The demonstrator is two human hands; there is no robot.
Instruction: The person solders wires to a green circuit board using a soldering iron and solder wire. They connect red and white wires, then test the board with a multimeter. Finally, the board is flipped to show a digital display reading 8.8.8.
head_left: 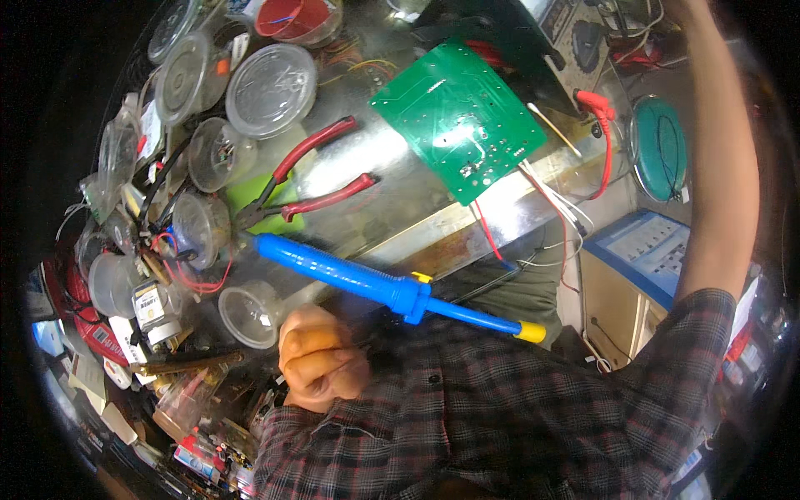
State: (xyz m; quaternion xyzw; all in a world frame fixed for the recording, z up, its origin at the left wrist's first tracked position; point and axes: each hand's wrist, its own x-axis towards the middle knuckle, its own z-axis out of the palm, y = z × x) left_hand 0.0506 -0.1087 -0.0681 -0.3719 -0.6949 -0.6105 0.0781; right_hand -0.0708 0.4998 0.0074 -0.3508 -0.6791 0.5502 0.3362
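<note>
My left hand [323, 358] is curled into a fist close to my body, with nothing visible in it. Just beyond it lies a blue desoldering pump [350, 275] with a yellow tip, slanting across the bench edge. My right forearm [721, 167] reaches up past the top right; its hand is out of the picture. A green circuit board [462, 121] rests solder side up on the bench, with red and white wires trailing off its near edge. Cutting pliers [292, 171] with red handles lie spread apart left of the board.
Clear plastic tubs [271, 90] with lids crowd the left side, beside a small labelled bottle [152, 307]. A cotton swab [554, 129] and a red test lead [607, 150] lie right of the board. Further right are a round green-bottomed container [658, 148] and a blue-topped cabinet [642, 254].
</note>
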